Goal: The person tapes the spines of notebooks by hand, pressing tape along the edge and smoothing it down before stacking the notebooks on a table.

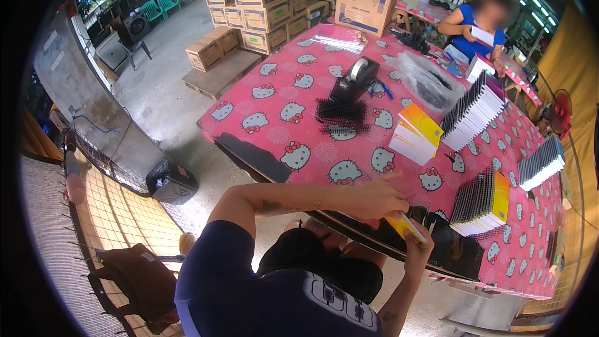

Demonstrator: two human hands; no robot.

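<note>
My right hand (419, 245) grips a slim notebook (399, 226) with a yellow cover, held edge-up at the table's near edge. Above its far end my left hand (384, 198) is bent over, fingers curled; what they pinch, if anything, is hidden. Just beyond lies a loose stack of unbound notebooks (417, 134) with white pages and yellow covers. To the right stands a stack of notebooks with black spiral bindings (479, 203). Behind it leans a longer row of spiral-bound notebooks (472, 112). Black plastic coils (342, 114) lie beside a black tape dispenser (355, 80).
A pink patterned cloth covers the table (253, 122), torn along the near edge. More notebooks (541, 163) stand at the right. A clear plastic bag (429, 81) and an open carton (364, 6) sit farther back. Across the table, a person in blue (477, 31) holds a white booklet.
</note>
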